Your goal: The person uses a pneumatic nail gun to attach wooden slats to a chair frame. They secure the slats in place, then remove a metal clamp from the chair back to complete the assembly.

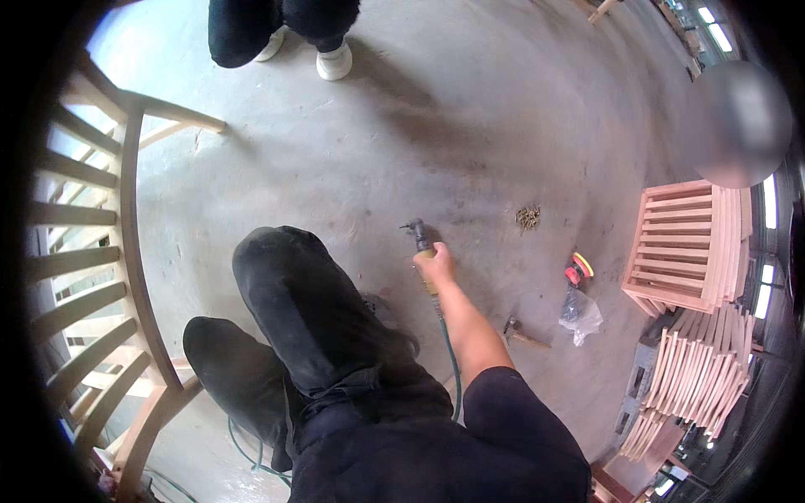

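My right hand (437,267) is wrapped around the yellowish body of an air-powered angle drill (422,238). Its dark angled head carries a thin bit that points left, a little above the concrete floor or against it; I cannot tell which. From the tool's rear a green air hose (455,369) runs back beside my right thigh. My left hand is out of sight. At the left stands a slatted light-wood piece of furniture (128,220), apart from the drill. Right of the drill, a small heap of brass-coloured screws (527,218) lies on the floor.
A hammer (530,338) and a red and yellow sander (578,269) with a clear plastic bag (587,317) lie to the right. Beyond are stacked slatted frames (676,283) and piled wooden strips (698,369). Another person's shoe (334,64) shows at the far side.
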The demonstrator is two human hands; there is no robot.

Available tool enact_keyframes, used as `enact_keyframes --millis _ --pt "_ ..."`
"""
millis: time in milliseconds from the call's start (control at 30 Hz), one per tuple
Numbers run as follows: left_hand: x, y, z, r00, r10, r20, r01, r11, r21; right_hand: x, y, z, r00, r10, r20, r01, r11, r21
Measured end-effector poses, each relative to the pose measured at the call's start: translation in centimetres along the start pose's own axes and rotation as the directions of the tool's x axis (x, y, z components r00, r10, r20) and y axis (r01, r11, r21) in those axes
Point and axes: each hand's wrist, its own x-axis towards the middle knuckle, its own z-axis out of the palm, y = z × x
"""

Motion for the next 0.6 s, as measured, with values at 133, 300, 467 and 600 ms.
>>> enact_keyframes --millis 133,300,467,600 --pt "-1.1 -2.1 2.4 0.988 0.121 0.095 -0.136 0.976 0.167 1.1 1.3 -1.8 0.993 0.061 -0.103 -0.069 0.995 -0.075" --pt "-1.2 -2.9 4.1 0.976 0.145 0.161 -0.18 0.955 0.235 2.9 4.0 -2.7 0.969 0.167 -0.182 -0.164 0.986 0.031" --pt "-1.0 -3.2 4.6 0.968 0.135 0.211 -0.197 0.931 0.306 4.9 9.4 -7.3 0.944 0.261 -0.205 -0.226 0.958 0.179" --pt "-0.7 -4.0 4.9 0.962 0.118 0.245 -0.202 0.913 0.354 9.8 17.9 -10.9 0.803 0.293 -0.519 -0.275 0.955 0.113"
